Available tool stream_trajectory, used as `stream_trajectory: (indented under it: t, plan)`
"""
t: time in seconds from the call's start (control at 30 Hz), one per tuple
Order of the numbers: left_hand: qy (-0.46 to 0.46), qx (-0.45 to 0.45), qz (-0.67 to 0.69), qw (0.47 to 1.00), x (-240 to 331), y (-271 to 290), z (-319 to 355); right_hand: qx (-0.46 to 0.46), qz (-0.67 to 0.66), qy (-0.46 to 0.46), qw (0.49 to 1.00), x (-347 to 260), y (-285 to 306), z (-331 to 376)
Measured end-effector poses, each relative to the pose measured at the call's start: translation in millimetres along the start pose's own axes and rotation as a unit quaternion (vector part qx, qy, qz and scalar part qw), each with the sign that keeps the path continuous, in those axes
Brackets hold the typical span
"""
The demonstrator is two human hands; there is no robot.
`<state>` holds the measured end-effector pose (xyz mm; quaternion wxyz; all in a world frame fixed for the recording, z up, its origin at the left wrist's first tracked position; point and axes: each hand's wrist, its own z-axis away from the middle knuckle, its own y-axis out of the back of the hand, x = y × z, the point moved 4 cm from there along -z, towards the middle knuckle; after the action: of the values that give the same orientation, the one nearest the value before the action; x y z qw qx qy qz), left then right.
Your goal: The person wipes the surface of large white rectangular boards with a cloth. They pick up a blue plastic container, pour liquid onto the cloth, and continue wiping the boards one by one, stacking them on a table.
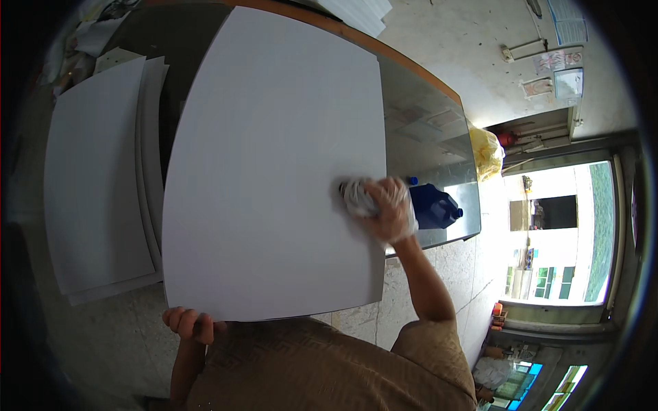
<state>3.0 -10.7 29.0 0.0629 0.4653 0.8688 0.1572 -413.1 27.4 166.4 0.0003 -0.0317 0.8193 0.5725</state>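
A large white panel [274, 151] lies in front of me, reaching from my body to the far side of the table. My right hand [392, 211] is closed around a bunched white cloth [359, 198] and presses it on the panel near its right edge. The hand is slightly blurred. At the panel's near left corner my left hand [188, 325] grips the edge, fingers curled over it. Just right of the cloth, a dark blue jug [436, 207] lies on the table with a small blue cap [412, 181] beside it.
On the left is a stack of similar white panels [96, 185]. The glossy dark tabletop [425, 137] shows right of the panel, edged in wood at the far side. A yellow plastic bag [485, 152] sits past the table's right end. More white pieces [356, 14] lie beyond the far edge.
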Motion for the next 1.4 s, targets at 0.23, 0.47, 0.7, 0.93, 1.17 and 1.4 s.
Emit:
stream_trajectory:
  t: [0.23, 0.47, 0.7, 0.93, 1.17, 1.4]
  plan:
    - [-0.035, 0.071, 0.021, 0.997, -3, -13, 1, -0.076, -0.064, -0.035, 0.995, -105, 43, 130]
    - [-0.007, 0.015, 0.025, 1.000, 5, 1, 5, -0.008, 0.022, -0.025, 0.999, 67, -19, -38]
    - [0.024, -0.067, 0.004, 0.997, 8, 20, 7, 0.014, 0.089, -0.208, 0.974, 258, -90, -222]
    - [0.037, -0.115, 0.035, 0.992, 0, 21, -2, -0.017, 0.079, -0.116, 0.990, 135, -59, -142]
    - [0.011, -0.127, 0.112, 0.986, 5, 12, -35, -0.022, -0.064, 0.011, 0.998, -85, 33, 88]
    - [0.049, -0.153, 0.149, 0.976, -9, 33, -59, -0.025, -0.164, -0.010, 0.986, -178, 60, 121]
